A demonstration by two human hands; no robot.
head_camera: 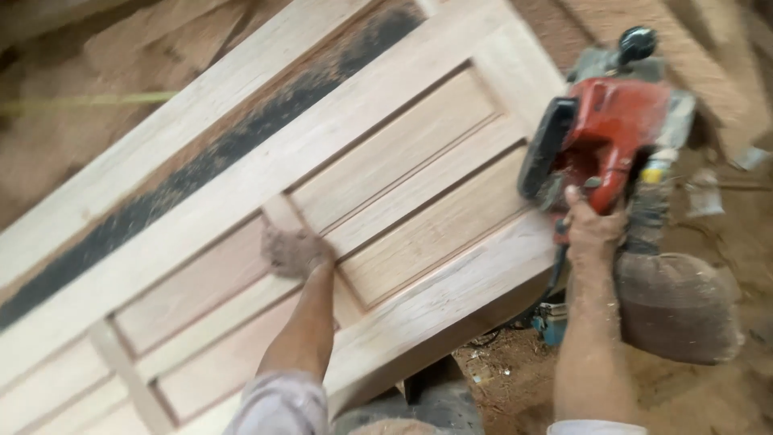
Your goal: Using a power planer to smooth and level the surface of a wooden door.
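Red power planer [608,137] at right of frame, carried just past the end of the panelled wooden door [346,209], brown dust bag [676,306] hanging beneath. Gripped by its handle in right hand [594,221], fingers wrapped shut. Left hand [294,251], dusty and flat at centre frame, pressed on a panel rail, likely for steadying.

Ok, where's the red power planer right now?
In the head view, the red power planer is at upper right, held in the right hand just off the right edge of the panelled wooden door.

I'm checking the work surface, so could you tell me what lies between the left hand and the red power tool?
In the head view, only bare wood lies between them: the door's recessed panels stretch from the left hand to the red power tool.
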